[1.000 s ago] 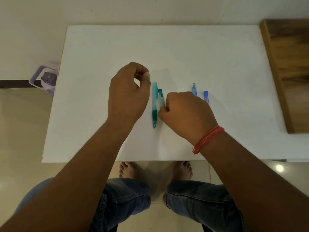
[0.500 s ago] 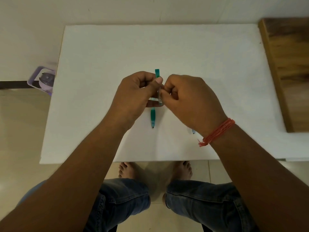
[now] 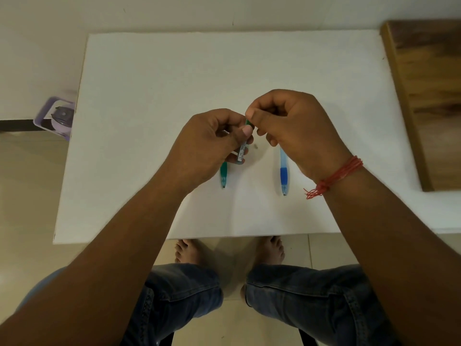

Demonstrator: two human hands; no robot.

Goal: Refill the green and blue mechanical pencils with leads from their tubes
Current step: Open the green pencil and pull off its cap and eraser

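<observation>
Left hand (image 3: 209, 143) clamps slim clear green-capped lead tube (image 3: 243, 148); right hand (image 3: 291, 126) fingers (image 3: 254, 114) pinch its cap. Green plastic pencil (image 3: 223, 174) and blue plastic pencil (image 3: 284, 176) lie on white table (image 3: 149, 96).

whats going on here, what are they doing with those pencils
A seated person holds the green lead tube above the white table. The left hand grips the tube body while the right hand pinches its green cap end, apparently opening it. The green pencil and blue pencil lie on the table, untouched.
</observation>
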